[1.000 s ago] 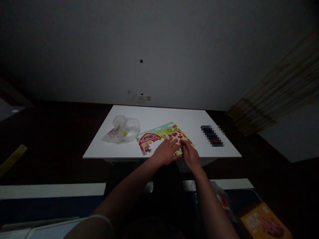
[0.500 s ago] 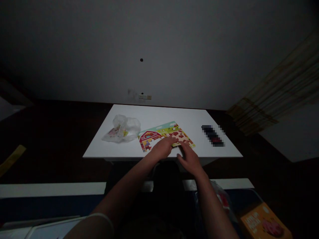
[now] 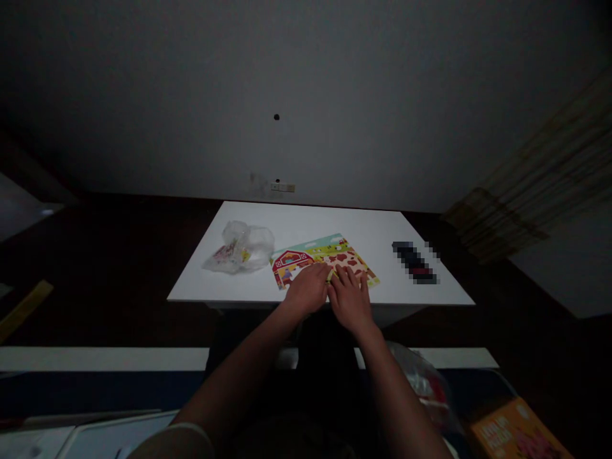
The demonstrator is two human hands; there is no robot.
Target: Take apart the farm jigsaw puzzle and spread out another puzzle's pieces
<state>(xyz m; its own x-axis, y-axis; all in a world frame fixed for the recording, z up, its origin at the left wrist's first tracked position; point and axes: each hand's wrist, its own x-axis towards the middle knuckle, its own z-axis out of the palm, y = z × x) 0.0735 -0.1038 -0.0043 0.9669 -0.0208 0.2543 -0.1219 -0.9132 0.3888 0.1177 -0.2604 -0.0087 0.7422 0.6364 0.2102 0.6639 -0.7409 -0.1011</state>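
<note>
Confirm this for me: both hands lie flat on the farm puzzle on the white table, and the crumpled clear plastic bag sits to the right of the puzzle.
Not quite. The crumpled clear plastic bag sits to the left of the farm puzzle, not the right, as the head view shows. The rest holds: the left hand and right hand lie flat on the puzzle on the white table.

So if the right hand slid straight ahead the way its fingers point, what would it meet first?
The right hand lies flat on the farm puzzle, fingers pointing away toward the wall. It would first cross the puzzle's cow-patterned part, then bare white table. Nothing else seems to stand in that line, though depth is unclear.
</note>
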